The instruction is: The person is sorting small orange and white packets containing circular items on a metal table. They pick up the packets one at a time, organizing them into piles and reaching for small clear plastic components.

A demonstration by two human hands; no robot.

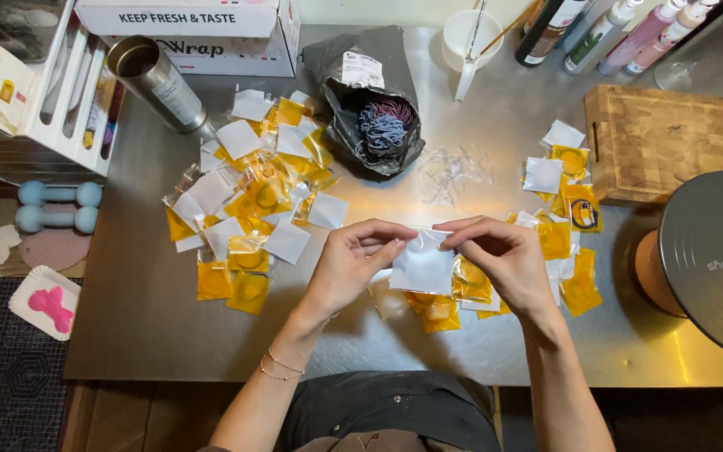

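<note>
Warm overhead light glares off the steel counter (495,159) near its middle; soft shadows fall toward the viewer, and the edges look dim.

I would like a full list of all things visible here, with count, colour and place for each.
small packet: one, white and clear, held between both hands
packet pile: many, yellow and white, table left
packet pile: many, yellow and white, table right
bag: one, grey, holding coloured hair ties, table top centre
metal cylinder: one, silver, top left
cutting board: one, wooden, top right
bottles: several, mixed colours, top right
cup: one, white, top centre
dumbbells: two, light blue, floor left
left hand: pinching packet
right hand: pinching packet
</note>
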